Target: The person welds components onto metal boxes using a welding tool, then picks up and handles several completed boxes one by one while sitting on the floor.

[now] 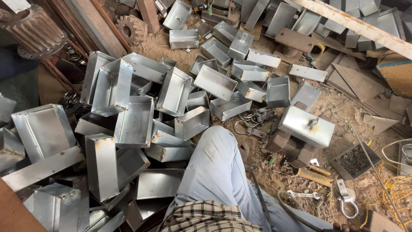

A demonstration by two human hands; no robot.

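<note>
Although neither hand shows anywhere in the head view, so what either one grips cannot be told, the thing set up nearest the person is an upturned metal box [307, 126] with a small handle fitting [312, 122] on its top face, resting on a dark block [291, 145] to the right of the person's knee [219, 148] in pale blue trousers. Just near of it, on the dirt floor [343, 111], lie a wooden-handled tool [313, 175], a spanner [303, 194] and a shackle [346, 201], with a shallow tray of small dark parts [354, 160] to the right. Left of the leg a big heap of open steel boxes [128, 116] piles up, spreading to the far side. Rusty gears [132, 27] sit at the far left.
</note>
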